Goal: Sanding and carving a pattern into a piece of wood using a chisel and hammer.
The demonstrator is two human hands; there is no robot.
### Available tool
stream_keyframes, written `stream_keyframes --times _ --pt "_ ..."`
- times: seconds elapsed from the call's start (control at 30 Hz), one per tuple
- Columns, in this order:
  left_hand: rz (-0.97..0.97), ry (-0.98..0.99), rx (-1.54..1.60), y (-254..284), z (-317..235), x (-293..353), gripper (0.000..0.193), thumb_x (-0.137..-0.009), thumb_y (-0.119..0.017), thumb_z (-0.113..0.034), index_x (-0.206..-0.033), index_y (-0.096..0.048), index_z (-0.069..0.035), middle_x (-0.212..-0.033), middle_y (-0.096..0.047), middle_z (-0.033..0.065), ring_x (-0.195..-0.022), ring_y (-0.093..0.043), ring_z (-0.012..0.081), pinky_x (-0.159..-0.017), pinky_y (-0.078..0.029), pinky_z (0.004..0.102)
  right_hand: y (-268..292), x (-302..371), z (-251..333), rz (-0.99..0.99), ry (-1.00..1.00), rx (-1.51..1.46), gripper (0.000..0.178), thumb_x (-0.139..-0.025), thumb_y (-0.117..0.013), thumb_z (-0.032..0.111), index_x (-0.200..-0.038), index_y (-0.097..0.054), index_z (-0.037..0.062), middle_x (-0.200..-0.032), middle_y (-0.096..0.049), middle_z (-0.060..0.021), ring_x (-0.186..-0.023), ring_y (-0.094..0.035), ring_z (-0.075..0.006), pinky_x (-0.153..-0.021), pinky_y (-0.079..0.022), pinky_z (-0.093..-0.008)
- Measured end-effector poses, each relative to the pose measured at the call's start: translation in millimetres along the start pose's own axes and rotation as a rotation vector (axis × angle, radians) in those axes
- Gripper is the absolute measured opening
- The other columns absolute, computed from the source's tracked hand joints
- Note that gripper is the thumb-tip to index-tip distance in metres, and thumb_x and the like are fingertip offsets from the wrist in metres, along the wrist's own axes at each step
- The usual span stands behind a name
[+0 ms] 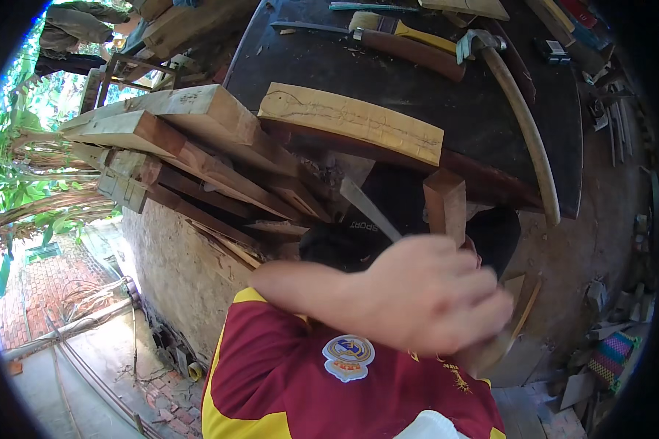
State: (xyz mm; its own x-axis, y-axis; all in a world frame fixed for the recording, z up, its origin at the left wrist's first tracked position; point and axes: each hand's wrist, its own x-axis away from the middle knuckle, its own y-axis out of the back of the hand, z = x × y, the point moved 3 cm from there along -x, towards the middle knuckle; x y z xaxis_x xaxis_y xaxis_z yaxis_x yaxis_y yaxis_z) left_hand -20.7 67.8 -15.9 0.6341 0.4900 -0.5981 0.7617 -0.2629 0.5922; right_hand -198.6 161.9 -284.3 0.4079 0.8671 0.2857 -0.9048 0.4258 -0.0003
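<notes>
My left forearm crosses in front of my chest, and my left hand (447, 300) is closed, slightly blurred, its knuckles up. A flat metal blade (368, 207) juts up and left from behind it; where the blade is gripped is hidden. Just beyond the hand a squared wooden piece (447, 205) stands on end, its lower part covered. My right hand (487, 355) is mostly hidden below my left, with only a smeared strip of skin showing. Farther off, a pale curved board (351, 121) with pencil lines lies along the near table edge.
Thick sawn timbers (198, 117) reach in from the left. On the dark table (315, 66) lie a long-handled hammer-like tool (523, 121), a brown-handled metal tool (414, 53) and a yellow-handled brush (388, 28). A low wall (176, 245) stands at left.
</notes>
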Motion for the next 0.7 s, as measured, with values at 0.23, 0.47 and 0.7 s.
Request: stream_keyframes --times 0.23,0.47,0.7 --pt "0.1 0.674 -0.426 -5.1 71.3 -5.2 0.06 -0.072 -0.075 -0.005 -0.13 -0.061 -0.004 -0.142 -0.052 0.0219 -0.099 -0.069 0.0393 -0.077 -0.06 0.0427 10.7 -8.8 22.1 0.156 0.405 0.496 0.058 -0.071 -0.087 0.02 -0.118 -0.063 -0.0029 -0.091 -0.073 -0.0173 -0.082 -0.074 -0.0243 -0.074 -0.057 -0.0347" --pt "0.156 0.698 -0.439 -20.9 90.8 -3.6 0.049 -0.075 -0.07 -0.001 -0.123 -0.063 0.0 -0.129 -0.062 0.0176 -0.098 -0.069 0.0396 -0.082 -0.057 0.045 14.3 -7.6 23.1 0.147 0.407 0.388 0.058 -0.071 -0.087 0.018 -0.118 -0.062 -0.0047 -0.093 -0.074 -0.0169 -0.085 -0.073 -0.0206 -0.073 -0.056 -0.0332" --pt "0.015 0.675 -0.496 -37.4 99.4 -20.5 0.021 -0.075 -0.067 -0.001 -0.096 -0.064 0.0 -0.105 -0.064 0.018 -0.087 -0.07 0.0377 -0.074 -0.057 0.0448 14.3 -9.8 21.1 0.122 0.52 0.326 0.056 -0.071 -0.087 0.019 -0.115 -0.062 -0.0045 -0.087 -0.073 -0.0142 -0.078 -0.072 -0.0187 -0.068 -0.055 -0.0314"
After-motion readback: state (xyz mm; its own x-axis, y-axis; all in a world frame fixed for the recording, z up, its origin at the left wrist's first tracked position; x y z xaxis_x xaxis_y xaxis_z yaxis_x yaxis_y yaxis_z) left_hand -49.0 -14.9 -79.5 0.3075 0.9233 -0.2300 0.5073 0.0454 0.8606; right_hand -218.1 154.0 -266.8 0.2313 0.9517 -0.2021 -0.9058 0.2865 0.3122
